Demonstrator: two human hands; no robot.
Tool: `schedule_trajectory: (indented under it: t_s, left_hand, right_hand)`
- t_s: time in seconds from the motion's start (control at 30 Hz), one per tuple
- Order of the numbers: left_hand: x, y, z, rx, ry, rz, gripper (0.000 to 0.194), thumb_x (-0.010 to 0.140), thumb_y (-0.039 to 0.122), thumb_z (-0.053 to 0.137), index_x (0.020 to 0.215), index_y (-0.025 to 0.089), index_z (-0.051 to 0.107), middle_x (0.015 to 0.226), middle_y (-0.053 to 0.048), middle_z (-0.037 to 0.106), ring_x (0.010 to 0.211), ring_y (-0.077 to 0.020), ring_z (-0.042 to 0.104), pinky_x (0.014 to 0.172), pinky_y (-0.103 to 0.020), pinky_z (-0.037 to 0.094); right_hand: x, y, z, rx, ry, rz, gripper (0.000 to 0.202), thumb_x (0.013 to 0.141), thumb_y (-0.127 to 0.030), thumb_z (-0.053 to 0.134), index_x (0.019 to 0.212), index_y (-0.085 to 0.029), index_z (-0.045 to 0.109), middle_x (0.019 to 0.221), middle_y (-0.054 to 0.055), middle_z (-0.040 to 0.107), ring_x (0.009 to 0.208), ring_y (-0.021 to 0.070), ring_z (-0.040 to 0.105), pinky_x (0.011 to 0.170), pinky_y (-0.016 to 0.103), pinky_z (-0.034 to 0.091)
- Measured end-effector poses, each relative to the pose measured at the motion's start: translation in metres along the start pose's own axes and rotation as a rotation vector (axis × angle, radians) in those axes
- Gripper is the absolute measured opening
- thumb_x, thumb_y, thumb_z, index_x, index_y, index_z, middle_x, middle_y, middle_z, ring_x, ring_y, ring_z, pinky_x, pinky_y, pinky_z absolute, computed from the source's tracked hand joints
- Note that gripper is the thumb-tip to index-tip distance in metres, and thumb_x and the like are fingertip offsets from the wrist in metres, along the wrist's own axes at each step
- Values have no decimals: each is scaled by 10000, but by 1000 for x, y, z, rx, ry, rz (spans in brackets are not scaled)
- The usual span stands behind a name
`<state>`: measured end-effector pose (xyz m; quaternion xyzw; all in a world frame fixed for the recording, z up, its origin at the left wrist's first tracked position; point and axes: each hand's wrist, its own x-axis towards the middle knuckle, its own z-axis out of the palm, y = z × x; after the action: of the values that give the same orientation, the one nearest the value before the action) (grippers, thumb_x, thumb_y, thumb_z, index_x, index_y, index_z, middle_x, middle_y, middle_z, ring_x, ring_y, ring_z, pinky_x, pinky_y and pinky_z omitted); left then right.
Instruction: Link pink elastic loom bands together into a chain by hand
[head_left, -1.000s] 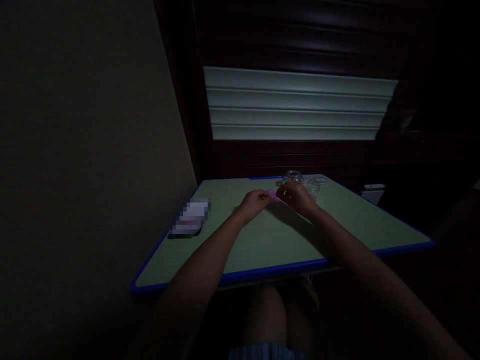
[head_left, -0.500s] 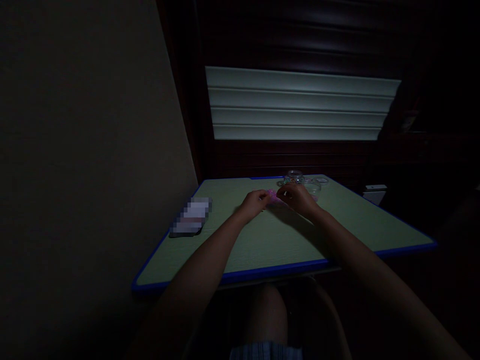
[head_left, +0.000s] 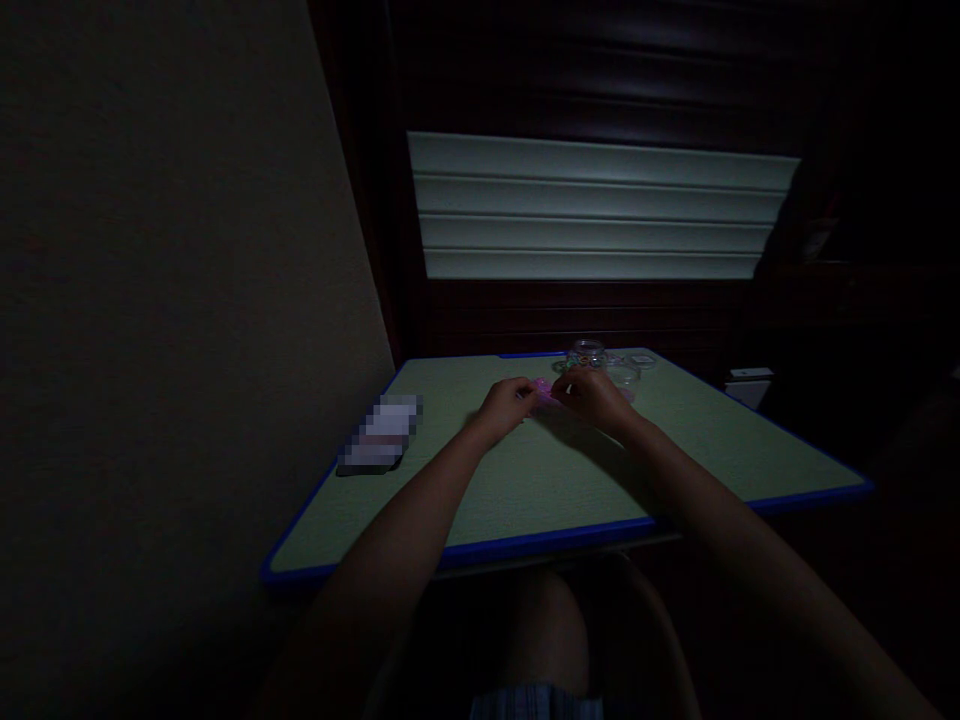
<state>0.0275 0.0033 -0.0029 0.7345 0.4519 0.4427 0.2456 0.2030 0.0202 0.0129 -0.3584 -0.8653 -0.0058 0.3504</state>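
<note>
A small, shiny pink piece (head_left: 544, 390), its kind too dim to make out, is held low over the far half of the table. My left hand (head_left: 507, 408) is closed in a pinch on its left side. From the right, my right hand (head_left: 596, 397) has thumb and forefinger pinched together against the pink piece's right edge; what sits between those fingertips is too small to see. Just behind my right hand stand a clear jar (head_left: 588, 353) with small colourful items and a clear round container (head_left: 622, 374) with something pinkish low inside.
The light green table (head_left: 540, 490) has a blue edge. A blurred-out flat object (head_left: 382, 435) lies at its left side, close to the wall (head_left: 187, 300). Near the back right edge lies a clear round lid (head_left: 642, 361). A white object (head_left: 748, 385) stands beyond the right edge.
Both hands stay in nearly the same place around the pink piece, with only slight finger movement. The view has shifted a little, and my leg below the table has moved slightly right.
</note>
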Motion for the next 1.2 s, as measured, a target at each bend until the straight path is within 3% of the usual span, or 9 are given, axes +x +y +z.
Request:
schedule_trajectory:
  t_s: [0.27, 0.63, 0.83, 1.03, 1.2]
  left_hand:
    - [0, 3, -2, 29, 35, 19, 181, 700, 278, 483, 702, 126, 581, 616, -3, 554, 544, -90, 498, 492, -196, 397]
    - [-1, 7, -1, -38, 21, -8, 198, 719, 311, 493, 745, 133, 577, 638, -1, 558, 518, -76, 494, 467, -185, 398]
    - [-2, 6, 1, -75, -8, -22, 220, 736, 339, 490, 781, 140, 574, 639, -1, 549, 492, -71, 489, 421, -172, 386]
    - [-2, 9, 1, -81, -3, -62, 204, 739, 332, 495, 768, 142, 566, 598, 11, 531, 482, -67, 479, 410, -164, 383]
    - [-2, 12, 1, -74, 8, -79, 190, 743, 310, 496, 780, 140, 572, 594, 7, 538, 481, -72, 488, 419, -174, 389]
  right_hand:
    - [0, 1, 1, 53, 8, 36, 151, 734, -197, 535, 802, -141, 657, 734, 55, 619, 600, 109, 518, 568, 219, 367]
    - [0, 0, 5, 187, 5, 163, 393, 847, -417, 336, 709, -134, 570, 635, 33, 577, 559, 103, 496, 530, 216, 352]
    - [-1, 0, 6, 301, -16, 218, 474, 835, -504, 295, 685, -130, 546, 591, 21, 552, 524, 92, 490, 500, 208, 355]
    - [-1, -4, 6, 355, -86, 207, 410, 812, -471, 376, 688, -123, 553, 613, 23, 561, 531, 91, 490, 495, 205, 365]
    - [0, -2, 6, 346, -65, 208, 336, 806, -400, 414, 674, -124, 552, 588, 19, 557, 523, 91, 490, 503, 210, 369]
